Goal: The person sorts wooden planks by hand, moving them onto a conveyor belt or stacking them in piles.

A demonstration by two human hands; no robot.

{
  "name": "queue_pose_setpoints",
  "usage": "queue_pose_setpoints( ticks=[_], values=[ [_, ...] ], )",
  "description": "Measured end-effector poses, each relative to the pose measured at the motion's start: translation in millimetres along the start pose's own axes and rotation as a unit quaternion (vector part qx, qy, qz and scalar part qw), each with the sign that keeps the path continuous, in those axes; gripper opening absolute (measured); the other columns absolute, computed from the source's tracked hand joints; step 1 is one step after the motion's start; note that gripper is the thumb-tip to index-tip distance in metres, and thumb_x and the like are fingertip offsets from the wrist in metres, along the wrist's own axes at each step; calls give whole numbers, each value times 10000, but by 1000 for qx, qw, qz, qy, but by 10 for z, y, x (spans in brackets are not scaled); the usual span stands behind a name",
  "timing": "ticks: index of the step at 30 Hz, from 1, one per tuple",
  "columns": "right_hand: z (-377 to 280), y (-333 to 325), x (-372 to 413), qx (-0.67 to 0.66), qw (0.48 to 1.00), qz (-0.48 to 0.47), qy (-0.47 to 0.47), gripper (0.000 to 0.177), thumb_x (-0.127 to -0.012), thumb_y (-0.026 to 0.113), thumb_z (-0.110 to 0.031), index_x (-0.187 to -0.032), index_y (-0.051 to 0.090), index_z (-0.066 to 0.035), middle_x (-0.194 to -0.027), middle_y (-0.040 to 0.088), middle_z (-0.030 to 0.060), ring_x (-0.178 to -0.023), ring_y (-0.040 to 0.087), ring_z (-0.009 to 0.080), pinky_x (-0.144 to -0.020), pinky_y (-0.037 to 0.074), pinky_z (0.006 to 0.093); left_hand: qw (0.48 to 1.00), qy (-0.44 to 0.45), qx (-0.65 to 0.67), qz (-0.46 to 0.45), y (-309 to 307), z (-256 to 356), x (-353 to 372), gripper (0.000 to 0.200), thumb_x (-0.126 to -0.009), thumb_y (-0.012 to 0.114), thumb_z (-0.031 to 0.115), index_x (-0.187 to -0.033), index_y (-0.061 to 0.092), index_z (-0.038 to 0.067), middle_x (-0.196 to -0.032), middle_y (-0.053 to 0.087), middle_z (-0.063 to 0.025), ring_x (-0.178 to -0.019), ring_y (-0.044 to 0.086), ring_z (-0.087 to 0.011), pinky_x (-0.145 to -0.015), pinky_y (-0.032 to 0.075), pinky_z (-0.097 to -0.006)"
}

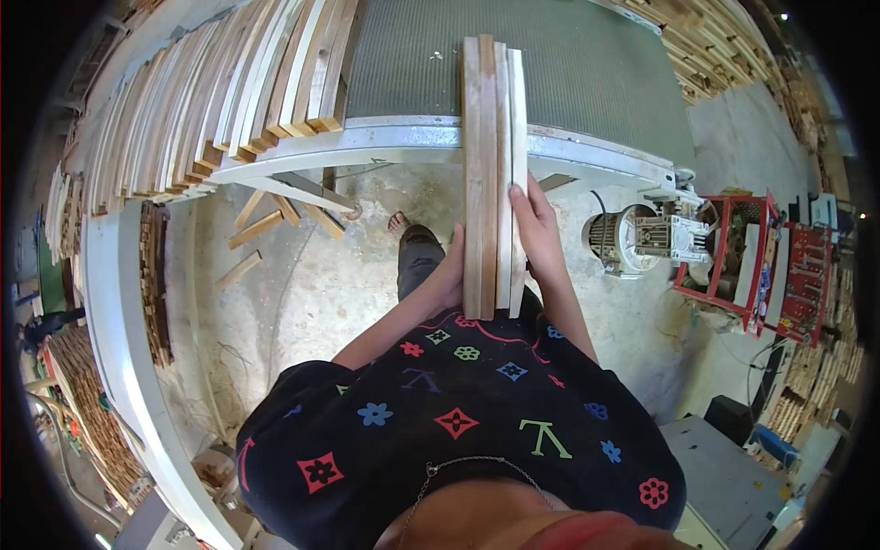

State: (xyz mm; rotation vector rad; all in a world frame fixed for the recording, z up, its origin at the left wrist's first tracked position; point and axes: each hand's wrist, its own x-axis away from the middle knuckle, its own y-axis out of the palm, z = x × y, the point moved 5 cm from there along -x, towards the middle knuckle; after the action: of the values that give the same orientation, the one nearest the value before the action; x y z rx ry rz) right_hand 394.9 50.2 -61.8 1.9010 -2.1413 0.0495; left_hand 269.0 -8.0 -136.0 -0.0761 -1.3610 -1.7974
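Observation:
A stack of several wooden strips (484, 183), standing side by side on edge, is held between my two hands. The far ends of the strips reach over the green ribbed belt (403, 64), and the near ends come up against my shirt. My left hand (450, 266) grips the stack's left side near the body, its fingers largely hidden by the wood. On the right side, my right hand (535, 220) presses along the palest strip, with fingers pointing away from me. The strips run nearly straight forward and differ in tone from brown to almost white.
A long row of wooden strips (197, 110) lies at the left along the metal frame (394, 137). An electric motor (632, 234) sits to the right, beside a red tool rack (761, 266). Loose wood offcuts (257, 229) lie on the concrete floor. More timber is stacked at both sides.

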Motion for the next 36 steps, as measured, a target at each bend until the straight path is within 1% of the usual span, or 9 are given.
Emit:
queue_pose_setpoints(
  ticks=[5, 8, 11, 13, 21, 25, 30, 31, 36],
  values=[
    [22, 108, -31, -10, 998, -56, 16, 593, -979, 622, -165, -1506, 373, -51, -1121, 682, 91, -947, 618, 93, -848, 499, 259, 998, 8, 52, -47, 33, 230, 130, 840, -933, 271, 749, -1496, 345, 129, -1418, 501, -122, -1259, 541, -285, -1026, 475, -476],
    [2, 189, -99, -26, 996, -86, 15, 597, -980, 623, -176, -1509, 371, -58, -1103, 685, 93, -934, 619, 94, -841, 499, 257, 995, 22, 90, -47, 19, 273, 141, 810, -958, 287, 709, -1480, 364, 95, -1410, 507, -140, -1262, 534, -306, -1049, 442, -486],
    [-16, 169, -104, 14, 994, -109, 12, 552, -1012, 564, -191, -1508, 368, -49, -1287, 606, 95, -1130, 561, 128, -982, 433, 279, 997, 57, 52, 30, -101, 298, 91, 907, -939, 308, 734, -1523, 275, 41, -1483, 429, -184, -1348, 449, -327, -1106, 372, -480],
    [-19, 132, -128, 35, 989, -140, 35, 523, -1036, 509, -198, -1511, 357, -40, -1431, 503, 78, -1294, 458, 150, -1085, 345, 297, 998, 54, 44, 5, -84, 339, 140, 900, -945, 331, 717, -1526, 262, 34, -1495, 411, -183, -1362, 430, -324, -1114, 360, -477],
    [-135, 343, -333, 62, 986, -152, -34, 646, -994, 578, -133, -1538, 255, -3, -1477, 442, 143, -1327, 440, 179, -1087, 360, 308, 994, 24, 69, -80, -148, 451, 68, 864, -957, 385, 672, -1533, 247, 44, -1508, 391, -165, -1375, 413, -312, -1121, 340, -473],
    [-99, 367, -419, 56, 985, -155, -41, 661, -993, 572, -121, -1541, 227, 12, -1511, 398, 143, -1362, 405, 188, -1114, 326, 315, 994, 36, 97, -45, -172, 492, 20, 747, -995, 333, 614, -1488, 357, 53, -1456, 463, -192, -1319, 479, -344, -1112, 373, -502],
    [-7, 292, -449, 82, 986, -147, -19, 603, -1015, 533, -138, -1531, 260, 16, -1525, 387, 118, -1378, 382, 189, -1138, 288, 324, 990, 10, 133, -43, -392, 434, -26, 718, -983, 388, 598, -1489, 380, 89, -1463, 469, -165, -1319, 478, -346, -1114, 368, -504],
    [-16, 296, -442, 70, 987, -143, 3, 586, -1022, 521, -152, -1527, 274, 13, -1519, 394, 116, -1371, 386, 187, -1135, 293, 323, 988, 5, 142, -56, -366, 475, 3, 778, -933, 502, 609, -1486, 377, 76, -1445, 481, -144, -1302, 487, -326, -1091, 372, -487],
    [-116, 379, -401, 76, 988, -131, -22, 587, -1018, 537, -179, -1521, 298, 6, -1501, 416, 129, -1364, 392, 194, -1131, 300, 325, 977, -10, 173, -124, -350, 454, 54, 749, -952, 483, 595, -1484, 367, 81, -1425, 491, -134, -1298, 488, -316, -1087, 375, -489]
  ],
)
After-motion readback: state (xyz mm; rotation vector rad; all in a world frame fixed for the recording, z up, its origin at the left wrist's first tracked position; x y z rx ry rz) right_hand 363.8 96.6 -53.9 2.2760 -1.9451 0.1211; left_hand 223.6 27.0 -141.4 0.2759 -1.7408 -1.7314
